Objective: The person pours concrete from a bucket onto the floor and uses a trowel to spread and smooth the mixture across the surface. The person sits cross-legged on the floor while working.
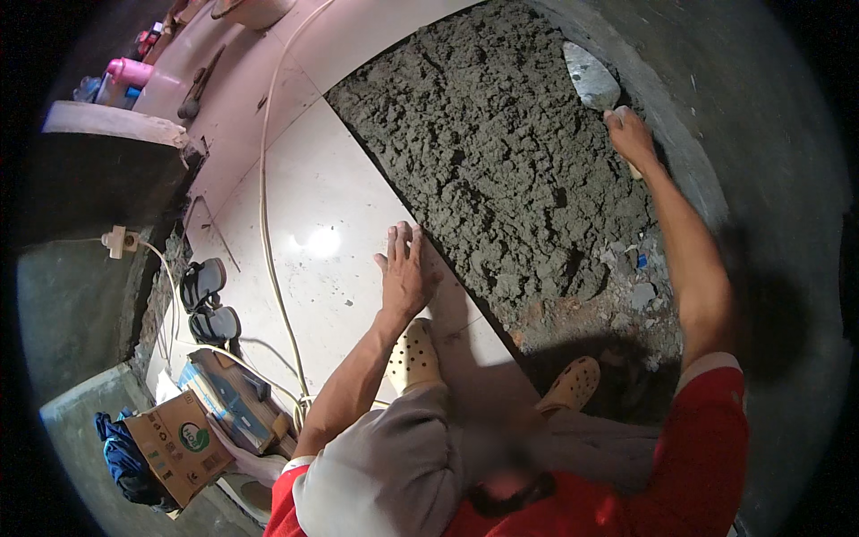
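Note:
My right hand (631,137) grips the handle of a mason's trowel (590,77). The pointed metal blade lies over the far right of a bed of rough grey mortar (483,154), close to the wall. Spread flat, my left hand (402,272) rests on a glossy white floor tile (335,194), its fingertips near the tile edge that borders the mortar. Nothing is held in that hand. Both my feet are in cream perforated clogs, the left clog (413,356) on the tile and the right clog (574,382) on the lower ground.
Rubble (637,288) lies at the mortar's near end. A grey wall (772,154) curves along the right. A pale cable (265,201) crosses the tiles. At left are sandals (213,325), a cardboard box (178,446), a mallet (194,97) and a pink bottle (129,71).

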Available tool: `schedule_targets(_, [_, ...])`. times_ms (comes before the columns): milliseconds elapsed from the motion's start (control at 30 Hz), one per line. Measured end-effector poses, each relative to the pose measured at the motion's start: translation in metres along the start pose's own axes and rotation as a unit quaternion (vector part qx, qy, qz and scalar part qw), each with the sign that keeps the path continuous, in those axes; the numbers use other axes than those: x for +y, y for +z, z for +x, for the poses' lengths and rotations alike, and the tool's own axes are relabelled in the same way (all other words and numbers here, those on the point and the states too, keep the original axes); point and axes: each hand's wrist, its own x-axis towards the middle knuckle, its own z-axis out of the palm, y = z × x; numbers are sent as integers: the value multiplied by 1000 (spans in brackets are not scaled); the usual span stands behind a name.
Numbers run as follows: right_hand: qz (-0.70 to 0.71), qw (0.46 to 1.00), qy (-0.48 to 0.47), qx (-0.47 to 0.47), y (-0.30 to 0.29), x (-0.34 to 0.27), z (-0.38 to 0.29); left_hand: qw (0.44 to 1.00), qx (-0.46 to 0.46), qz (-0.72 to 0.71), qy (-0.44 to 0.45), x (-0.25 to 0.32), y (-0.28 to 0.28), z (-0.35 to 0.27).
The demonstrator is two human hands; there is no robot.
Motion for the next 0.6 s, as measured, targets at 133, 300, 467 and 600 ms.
schedule_targets(133, [16, 998, -5, -59, 20, -19, 10, 1000, -12, 4, -3, 2, -3, -2])
schedule_targets(300, [7, 993, -21, -113, 26, -29, -1, 999, -17, 30, -12, 6, -3, 1])
schedule_targets(467, [6, 977, -129, -172, 40, -41, -34, 999, -13, 44, 0, 5, 1, 5])
schedule_targets(600, [139, 964, -112, -197, 38, -35, -51, 999, 6, 29, 22, -2, 6, 5])
